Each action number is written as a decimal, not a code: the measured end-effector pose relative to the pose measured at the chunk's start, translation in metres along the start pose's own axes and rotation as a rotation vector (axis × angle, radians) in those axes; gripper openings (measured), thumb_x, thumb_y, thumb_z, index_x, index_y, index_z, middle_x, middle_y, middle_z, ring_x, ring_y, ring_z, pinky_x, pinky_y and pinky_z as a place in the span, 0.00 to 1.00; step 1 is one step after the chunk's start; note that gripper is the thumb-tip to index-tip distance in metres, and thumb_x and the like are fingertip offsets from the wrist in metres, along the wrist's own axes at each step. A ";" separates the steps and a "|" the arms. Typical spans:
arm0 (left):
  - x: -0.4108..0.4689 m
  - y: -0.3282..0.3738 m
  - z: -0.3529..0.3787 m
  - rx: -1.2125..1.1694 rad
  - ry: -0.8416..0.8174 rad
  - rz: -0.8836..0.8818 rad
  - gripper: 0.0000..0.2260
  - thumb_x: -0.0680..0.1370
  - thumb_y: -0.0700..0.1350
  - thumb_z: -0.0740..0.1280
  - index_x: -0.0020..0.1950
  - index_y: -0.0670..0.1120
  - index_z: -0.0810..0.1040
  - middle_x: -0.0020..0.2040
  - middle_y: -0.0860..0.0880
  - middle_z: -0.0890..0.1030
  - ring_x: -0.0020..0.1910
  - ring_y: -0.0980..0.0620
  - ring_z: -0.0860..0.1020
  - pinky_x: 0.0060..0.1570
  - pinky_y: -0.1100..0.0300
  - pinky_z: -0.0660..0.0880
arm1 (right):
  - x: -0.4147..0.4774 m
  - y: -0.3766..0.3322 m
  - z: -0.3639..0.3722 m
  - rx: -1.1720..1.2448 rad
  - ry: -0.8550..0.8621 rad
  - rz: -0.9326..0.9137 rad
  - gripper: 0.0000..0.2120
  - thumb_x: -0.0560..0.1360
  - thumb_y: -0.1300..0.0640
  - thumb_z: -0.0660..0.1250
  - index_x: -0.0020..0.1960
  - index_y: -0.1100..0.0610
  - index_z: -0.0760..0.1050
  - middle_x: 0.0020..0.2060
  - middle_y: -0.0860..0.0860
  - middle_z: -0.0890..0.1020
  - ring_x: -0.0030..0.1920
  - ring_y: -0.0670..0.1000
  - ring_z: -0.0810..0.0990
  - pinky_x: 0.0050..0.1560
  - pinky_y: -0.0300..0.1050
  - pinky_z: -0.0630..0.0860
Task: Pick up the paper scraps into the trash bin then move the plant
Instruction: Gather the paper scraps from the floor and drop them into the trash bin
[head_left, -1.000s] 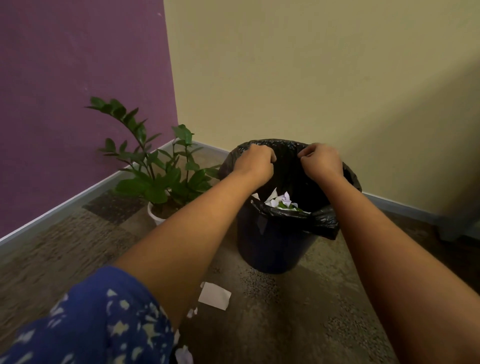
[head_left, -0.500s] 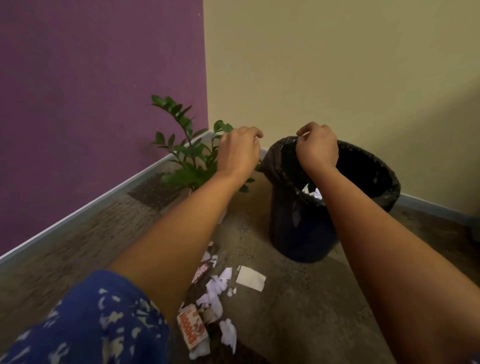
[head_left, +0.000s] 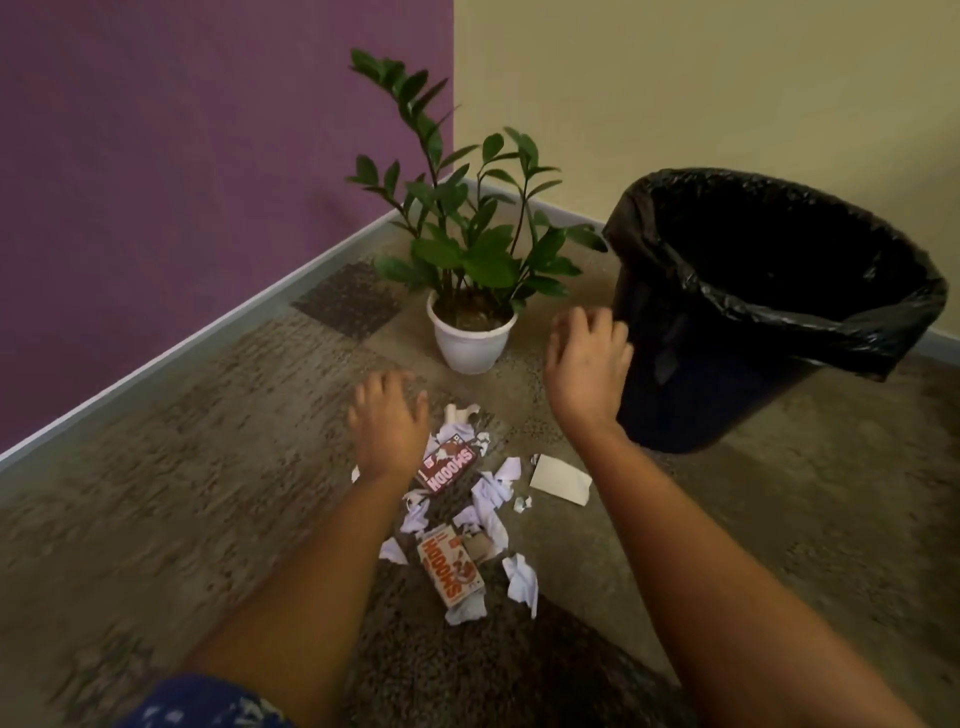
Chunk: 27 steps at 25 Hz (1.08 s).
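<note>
On the carpet (head_left: 156, 519), near the corner where the purple wall (head_left: 182, 156) met the beige wall (head_left: 701, 83), the scraps (head_left: 467, 514) lay in a loose heap at the middle of the view. Among the white crumpled bits were two torn red-and-white printed pieces, one at the heap's 12 o'clock edge (head_left: 448, 470) and one at its 6 o'clock edge (head_left: 451, 571). A flat pale card (head_left: 560, 479) lay just beside the heap at 3 o'clock.

The left hand (head_left: 387, 428) was above the heap's 10 o'clock side, palm down, fingers loose and spread, grasping nothing. Whether it touched the paper could not be told. The right hand (head_left: 587, 371) was at about 1 o'clock from the heap, likewise spread and empty, its fingertips close to the bin's black liner (head_left: 779, 291); contact there could not be told either, as the hand was blurred.

The bin (head_left: 717, 405) stood at 2 o'clock from the heap, lined in black plastic folded over its rim; its inside was too dark to read. The plant (head_left: 467, 228) stood in a white pot (head_left: 470, 343) at 12 o'clock from the heap, near the corner and just to the bin's 9 o'clock side, apart from it. A blue patterned sleeve (head_left: 208, 704) showed at the lower edge.
</note>
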<state>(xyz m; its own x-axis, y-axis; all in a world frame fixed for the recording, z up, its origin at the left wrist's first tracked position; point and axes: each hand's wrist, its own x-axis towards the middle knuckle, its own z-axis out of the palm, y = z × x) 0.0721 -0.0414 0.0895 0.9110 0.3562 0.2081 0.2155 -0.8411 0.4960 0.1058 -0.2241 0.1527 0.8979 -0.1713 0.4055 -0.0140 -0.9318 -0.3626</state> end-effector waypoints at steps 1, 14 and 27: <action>-0.005 -0.010 0.009 0.025 -0.067 -0.064 0.17 0.79 0.51 0.62 0.64 0.45 0.72 0.66 0.43 0.72 0.67 0.44 0.67 0.64 0.48 0.66 | -0.011 0.006 0.014 0.016 -0.099 0.055 0.13 0.79 0.54 0.61 0.62 0.54 0.72 0.61 0.56 0.73 0.61 0.58 0.70 0.59 0.52 0.67; -0.007 -0.045 0.063 0.070 -0.537 -0.180 0.21 0.80 0.54 0.57 0.74 0.59 0.60 0.78 0.45 0.53 0.77 0.42 0.50 0.72 0.37 0.51 | -0.100 0.027 0.099 0.131 -0.899 0.252 0.34 0.70 0.28 0.58 0.73 0.38 0.57 0.78 0.54 0.46 0.75 0.67 0.37 0.70 0.75 0.46; -0.010 -0.037 0.058 0.234 -0.312 -0.141 0.14 0.77 0.38 0.66 0.63 0.42 0.77 0.61 0.39 0.78 0.59 0.42 0.78 0.54 0.53 0.77 | -0.146 0.031 0.085 -0.076 -0.682 -0.226 0.23 0.80 0.58 0.60 0.73 0.45 0.63 0.75 0.50 0.61 0.75 0.56 0.59 0.71 0.54 0.66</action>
<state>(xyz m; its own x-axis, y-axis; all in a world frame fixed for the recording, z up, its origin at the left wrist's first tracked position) 0.0758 -0.0377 0.0202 0.9219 0.3646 -0.1313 0.3874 -0.8753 0.2894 0.0121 -0.2012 0.0110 0.9567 0.2433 -0.1597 0.1966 -0.9449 -0.2619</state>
